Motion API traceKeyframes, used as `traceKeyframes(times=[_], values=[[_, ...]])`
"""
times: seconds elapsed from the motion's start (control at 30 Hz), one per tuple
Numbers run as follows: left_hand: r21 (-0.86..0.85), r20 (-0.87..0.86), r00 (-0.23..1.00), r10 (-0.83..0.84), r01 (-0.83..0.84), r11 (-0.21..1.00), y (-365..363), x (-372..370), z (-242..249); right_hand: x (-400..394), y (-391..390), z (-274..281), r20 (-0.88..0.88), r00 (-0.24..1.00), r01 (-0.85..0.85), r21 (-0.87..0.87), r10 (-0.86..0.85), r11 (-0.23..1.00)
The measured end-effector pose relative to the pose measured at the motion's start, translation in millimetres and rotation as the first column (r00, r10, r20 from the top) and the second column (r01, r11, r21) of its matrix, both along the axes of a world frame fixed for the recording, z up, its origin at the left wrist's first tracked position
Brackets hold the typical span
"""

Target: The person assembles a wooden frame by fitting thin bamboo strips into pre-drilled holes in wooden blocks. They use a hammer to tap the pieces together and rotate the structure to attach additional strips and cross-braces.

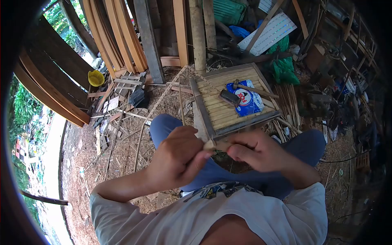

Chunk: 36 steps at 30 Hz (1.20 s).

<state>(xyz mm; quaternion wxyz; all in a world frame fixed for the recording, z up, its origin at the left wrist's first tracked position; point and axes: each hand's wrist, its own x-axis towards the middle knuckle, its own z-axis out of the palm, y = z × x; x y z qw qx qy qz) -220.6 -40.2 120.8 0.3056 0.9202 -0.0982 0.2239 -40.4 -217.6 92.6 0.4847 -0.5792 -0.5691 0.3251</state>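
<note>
The left hand (pixel 173 157) and right hand (pixel 257 152) meet near the near-left corner of the slatted panel (pixel 212 104), fingers of both closed on a small pale piece (pixel 219 145) between them. Toward the panel's right edge lie a blue FOX packet (pixel 255 107), a hammer (pixel 253 89) and a dark block (pixel 230 98).

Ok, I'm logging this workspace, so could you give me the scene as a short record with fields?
left hand: pinching a small pale piece
right hand: at the same piece, opposite side
in front: framed slatted panel
on panel: blue FOX packet, dark block, long-handled tool
far left: yellow container
ground: littered with wood scraps
unclear: piece's exact shape
</note>
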Motion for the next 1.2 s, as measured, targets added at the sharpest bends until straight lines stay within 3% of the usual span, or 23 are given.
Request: traceKeyframes(times=[0.03, 0.07, 0.13, 0.23, 0.33, 0.37, 0.4, 0.43, 0.47, 0.53, 0.63, 0.73, 0.77, 0.8, 0.83, 0.93, 0.97, 1.03, 1.13, 1.17, 1.2], values=[[-0.004, 0.022, 1.0, -0.004, 0.004, 1.0, 0.1, 0.6, 0.3, 3.5, -1.9, 3.8, -0.352, 0.926, -0.21, -0.178, 0.137, 0.961], [-0.011, 0.045, 0.999, -0.006, 0.006, 1.0, -0.9, 1.6, -0.7, 0.1, -3.3, 4.4, -0.123, 0.991, -0.058, -0.088, 0.047, 0.994], [-0.01, 0.071, 0.997, -0.007, 0.008, 1.0, 0.2, 4.3, 0.4, -12.8, -2.9, 3.3, 0.3, 0.929, 0.165, 0.193, -0.219, 0.967], [-0.011, 0.049, 0.999, 0.005, -0.004, 1.0, 0.9, 6.0, 0.0, -24.1, 6.8, -17.4, 0.399, 0.738, 0.286, 0.546, -0.545, 0.787], [-0.008, 0.006, 1.0, 0.024, -0.024, 1.0, 1.6, 7.4, -0.8, -18.4, 2.1, -15.5, 0.416, 0.794, 0.284, 0.39, -0.443, 0.876], [-0.008, 0.008, 0.999, 0.031, -0.031, 0.999, 0.1, 7.3, -2.4, -10.2, -1.4, -9.6, 0.229, 0.943, 0.21, 0.16, -0.243, 0.965], [-0.01, 0.007, 0.999, 0.037, -0.037, 0.999, -1.2, 7.0, -4.0, 0.8, -5.5, -1.2, -0.022, 0.997, 0.068, -0.054, -0.069, 0.996], [-0.003, 0.038, 0.999, 0.029, -0.029, 1.0, -0.8, 8.8, -4.2, 6.7, -7.0, 3.9, -0.301, 0.952, -0.125, -0.217, 0.055, 0.968], [-0.001, 0.071, 0.997, 0.026, -0.026, 1.0, -1.1, 11.2, -4.7, 4.0, -7.3, 3.8, -0.085, 0.996, 0.019, -0.119, -0.029, 0.993], [-0.001, 0.09, 0.996, 0.022, -0.022, 1.0, -0.4, 13.6, -3.7, -9.1, -5.8, -1.5, 0.302, 0.915, 0.221, 0.174, -0.266, 0.96], [-0.033, 0.065, 0.998, 0.018, -0.016, 0.999, -1.2, 15.5, -3.3, -13.7, 4.5, -26.1, 0.482, 0.691, 0.261, 0.529, -0.539, 0.807], [-0.058, 0.052, 0.999, 0.01, -0.007, 0.998, -2.0, 16.7, -5.4, -13.2, 2.4, -28.1, 0.462, 0.699, 0.27, 0.537, -0.546, 0.799], [-0.054, 0.048, 0.999, 0.009, -0.007, 0.999, -1.1, 17.9, -6.7, -8.3, -1.9, -25.1, 0.31, 0.883, 0.267, 0.283, -0.352, 0.921], [-0.051, 0.045, 0.999, 0.008, -0.006, 0.999, -1.0, 19.0, -7.6, 0.7, -9.2, -19.3, 0.08, 0.981, 0.176, 0.024, -0.177, 0.984], [-0.041, 0.04, 0.999, 0.016, -0.015, 0.999, -0.4, 19.6, -7.1, 6.1, -12.4, -15.5, -0.197, 0.979, 0.01, -0.199, -0.05, 0.98], [-0.021, 0.026, 0.999, 0.037, -0.036, 0.999, -0.2, 19.4, -7.6, 3.9, -9.1, -17.4, 0.014, 0.993, 0.114, -0.026, -0.113, 0.993], [-0.019, 0.032, 0.999, 0.04, -0.04, 0.999, 0.5, 21.2, -7.8, -0.5, -5.6, -21.5, 0.203, 0.947, 0.222, 0.151, -0.25, 0.963], [-0.005, 0.042, 0.999, 0.03, -0.03, 1.0, 2.8, 24.2, -8.9, -12.2, 1.1, -31.6, 0.454, 0.694, 0.296, 0.528, -0.559, 0.796], [-0.001, 0.053, 0.999, -0.008, 0.008, 1.0, 2.5, 27.0, -12.2, -8.0, -7.6, -23.7, 0.394, 0.828, 0.288, 0.312, -0.399, 0.905], [-0.008, 0.053, 0.998, -0.016, 0.017, 1.0, -0.4, 26.2, -11.0, 2.7, -11.0, -22.5, 0.116, 0.969, 0.216, 0.035, -0.218, 0.976], [-0.013, 0.049, 0.998, -0.026, 0.027, 1.0, -1.1, 25.9, -9.8, 16.7, -13.2, -20.6, -0.225, 0.97, 0.042, -0.198, -0.088, 0.979]])
